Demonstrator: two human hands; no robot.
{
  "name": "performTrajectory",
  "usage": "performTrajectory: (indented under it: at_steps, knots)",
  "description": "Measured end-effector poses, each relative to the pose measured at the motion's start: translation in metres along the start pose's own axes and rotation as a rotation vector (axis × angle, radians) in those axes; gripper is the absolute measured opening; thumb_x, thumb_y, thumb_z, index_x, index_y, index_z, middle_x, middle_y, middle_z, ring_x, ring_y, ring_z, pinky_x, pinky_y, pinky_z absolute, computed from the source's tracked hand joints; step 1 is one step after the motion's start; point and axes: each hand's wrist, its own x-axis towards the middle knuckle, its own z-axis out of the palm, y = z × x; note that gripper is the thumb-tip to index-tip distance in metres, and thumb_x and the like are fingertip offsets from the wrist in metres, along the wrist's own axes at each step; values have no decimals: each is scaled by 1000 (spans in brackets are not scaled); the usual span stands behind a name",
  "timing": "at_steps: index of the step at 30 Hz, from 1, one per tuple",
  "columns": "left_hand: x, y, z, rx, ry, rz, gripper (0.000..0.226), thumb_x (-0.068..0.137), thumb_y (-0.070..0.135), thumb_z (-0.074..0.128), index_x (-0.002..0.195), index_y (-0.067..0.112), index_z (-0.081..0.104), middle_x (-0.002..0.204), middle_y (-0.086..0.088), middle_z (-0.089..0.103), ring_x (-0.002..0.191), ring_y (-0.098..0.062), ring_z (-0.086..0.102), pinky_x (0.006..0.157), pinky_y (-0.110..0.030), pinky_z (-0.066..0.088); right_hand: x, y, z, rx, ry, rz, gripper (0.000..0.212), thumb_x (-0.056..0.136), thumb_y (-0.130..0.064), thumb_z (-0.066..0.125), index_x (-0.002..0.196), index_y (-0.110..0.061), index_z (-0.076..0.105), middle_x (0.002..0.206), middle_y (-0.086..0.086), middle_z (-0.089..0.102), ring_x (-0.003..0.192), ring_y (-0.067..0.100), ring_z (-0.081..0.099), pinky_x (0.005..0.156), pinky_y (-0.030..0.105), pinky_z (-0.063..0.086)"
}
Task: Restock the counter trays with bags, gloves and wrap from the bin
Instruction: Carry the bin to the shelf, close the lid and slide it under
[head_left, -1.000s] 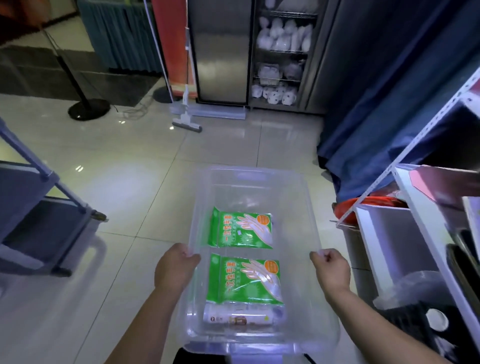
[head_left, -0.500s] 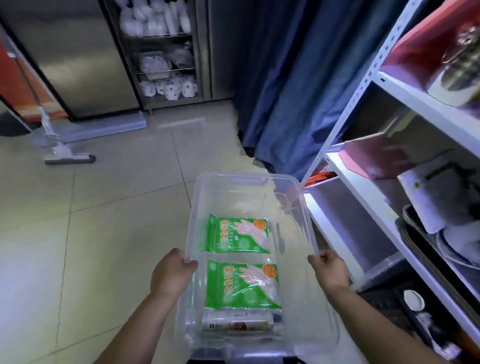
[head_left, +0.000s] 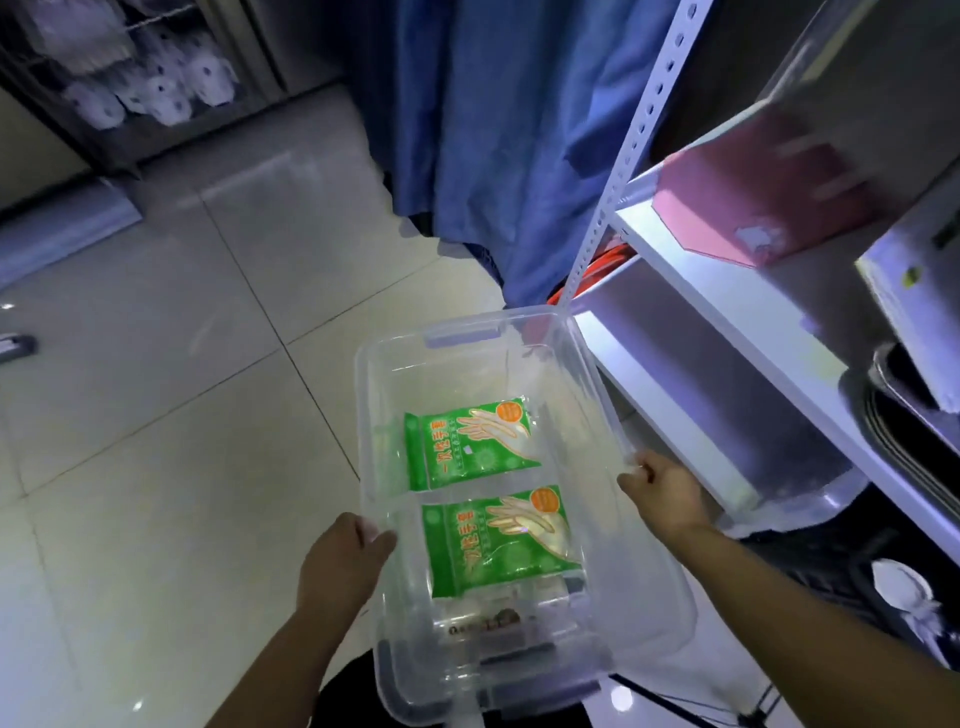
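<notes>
I carry a clear plastic bin in front of me above the tiled floor. My left hand grips its left rim and my right hand grips its right rim. Inside lie two green packs of disposable gloves, one farther and one nearer. A roll of wrap lies across the bin's near end, partly under the nearer pack. The bin's far right corner is close to a white shelf post.
A white metal shelf rack stands on the right with a pink box and dark trays. A blue curtain hangs ahead. A wire rack of white rolls is at the far left. Tiled floor lies on the left.
The view has swung right. The shelf rack and curtain have come closer and the steel cabinet has slid off to the left. Both hands keep their hold on the bin.
</notes>
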Motion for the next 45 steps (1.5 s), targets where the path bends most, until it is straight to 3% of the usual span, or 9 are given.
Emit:
performTrajectory:
  at_steps: [5,7,9,11,16,24,33,39,45]
  knots:
    - [83,-5,62,77,-123,-56,22,84,33,60,71,16,52,73,-3,63,71,-23,59,63,-30,39,84,28,41,38,-95,51,13,86,-12,56,76,-21,57,68,-2,52,71,24,51,59,28,39]
    - [119,-11,88,114,-152,-50,21,83,30,62,69,17,52,73,-3,63,72,-24,58,64,-30,38,114,43,63,54,-101,90,10,88,-11,57,91,-15,66,80,6,60,79,28,55,69,35,44]
    - [156,-20,115,161,-158,-45,26,83,27,63,64,22,46,70,-1,59,69,-23,54,63,-29,35,139,61,91,83,-85,158,27,88,-10,59,114,-6,64,98,16,66,91,33,60,85,41,48]
    - [192,-33,146,185,-155,-62,29,82,25,64,62,23,43,66,2,54,69,-23,52,62,-29,34,163,83,122,87,-77,192,32,88,-9,59,119,-5,61,101,16,66,93,30,61,89,42,49]
    - [247,-62,206,210,-122,-128,24,81,25,65,67,21,46,67,3,51,68,-22,48,62,-29,32,218,119,176,130,-49,242,32,87,-5,60,119,-5,62,94,12,64,81,23,57,74,28,43]
    - [291,-96,275,173,-104,-231,18,81,27,64,85,10,60,78,-7,61,71,-23,52,67,-29,35,295,150,238,125,28,227,28,85,-8,59,112,-13,67,75,2,57,55,14,44,59,25,38]
    - [289,-98,316,120,-223,-267,34,73,40,69,80,7,63,82,-16,70,83,-33,65,81,-42,53,340,153,250,66,106,156,33,88,-11,46,113,-22,64,105,6,62,88,21,52,81,36,46]
    - [281,-97,317,66,-253,-286,27,77,25,68,89,1,61,88,-20,69,83,-35,63,80,-43,52,324,151,245,-91,40,111,41,88,-11,54,128,-19,54,121,8,60,115,28,54,97,35,42]
    - [264,-57,281,98,-46,-89,15,79,14,63,93,18,59,93,-8,68,87,-31,61,69,-29,38,263,137,205,-103,197,10,32,87,-10,57,118,-18,61,122,4,59,111,22,55,95,35,47]
